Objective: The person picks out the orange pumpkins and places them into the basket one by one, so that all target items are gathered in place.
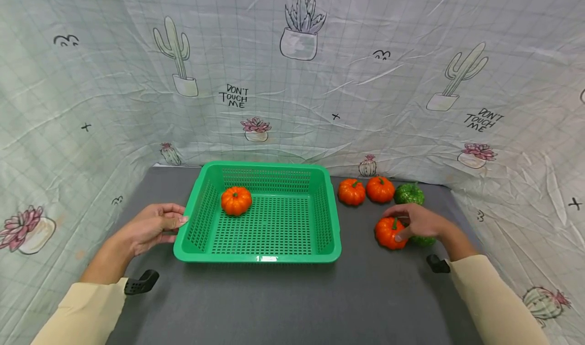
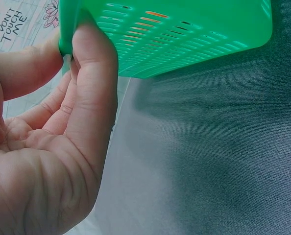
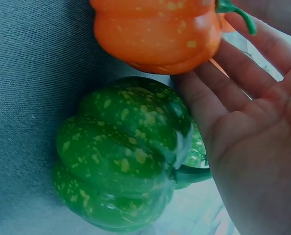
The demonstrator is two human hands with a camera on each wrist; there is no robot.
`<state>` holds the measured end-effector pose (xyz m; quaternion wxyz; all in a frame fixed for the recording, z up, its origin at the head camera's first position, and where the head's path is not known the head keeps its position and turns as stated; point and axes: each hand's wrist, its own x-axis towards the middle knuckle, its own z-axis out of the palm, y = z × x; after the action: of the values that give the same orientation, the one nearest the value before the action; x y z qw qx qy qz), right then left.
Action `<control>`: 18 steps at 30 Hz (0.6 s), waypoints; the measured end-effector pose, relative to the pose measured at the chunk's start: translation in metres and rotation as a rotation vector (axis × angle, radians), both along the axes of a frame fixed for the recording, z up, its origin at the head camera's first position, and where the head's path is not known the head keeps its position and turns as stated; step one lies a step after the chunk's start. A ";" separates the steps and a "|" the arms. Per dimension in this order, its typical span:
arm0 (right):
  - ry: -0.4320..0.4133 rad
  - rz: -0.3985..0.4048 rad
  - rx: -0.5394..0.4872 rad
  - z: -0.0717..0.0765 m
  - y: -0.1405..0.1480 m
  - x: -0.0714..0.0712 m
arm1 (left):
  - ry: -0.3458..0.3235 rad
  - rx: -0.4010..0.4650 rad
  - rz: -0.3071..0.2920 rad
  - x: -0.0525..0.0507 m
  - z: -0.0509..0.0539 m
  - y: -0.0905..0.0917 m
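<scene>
A green plastic basket (image 1: 297,258) with slotted walls stands on the dark grey table. My left hand (image 1: 153,229) pinches its left rim between thumb and fingers; the left wrist view shows the grip on the basket edge (image 2: 184,29) up close. Inside the basket, toward the back left, sits a small orange pumpkin (image 1: 236,201). To the right of the basket, my right hand (image 1: 420,221) grips another orange pumpkin (image 1: 386,234), thumb in front and fingers behind. Beside that hand lies a speckled green pumpkin (image 3: 126,156), mostly hidden under it in the head view.
Behind the right hand, two orange pumpkins (image 1: 351,192) and a second green pumpkin (image 1: 409,194) stand in a row near the table's back edge. A pale printed cloth (image 1: 347,81) hangs around the back and sides of the table (image 1: 274,304).
</scene>
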<state>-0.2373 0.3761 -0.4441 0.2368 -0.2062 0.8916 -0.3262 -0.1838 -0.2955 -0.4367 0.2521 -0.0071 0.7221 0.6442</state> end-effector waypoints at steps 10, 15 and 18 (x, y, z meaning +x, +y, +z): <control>0.038 -0.033 0.039 -0.003 -0.008 -0.001 | 0.003 -0.019 0.004 -0.001 -0.002 -0.002; 0.036 -0.036 0.042 -0.005 -0.010 -0.001 | 0.004 -0.019 0.001 -0.001 -0.002 -0.001; 0.033 -0.013 0.054 -0.006 -0.010 0.000 | 0.005 -0.018 -0.002 0.000 -0.001 -0.001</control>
<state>-0.2371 0.3658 -0.4505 0.2254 -0.1995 0.9052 -0.3000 -0.1843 -0.2964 -0.4377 0.2506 -0.0070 0.7284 0.6376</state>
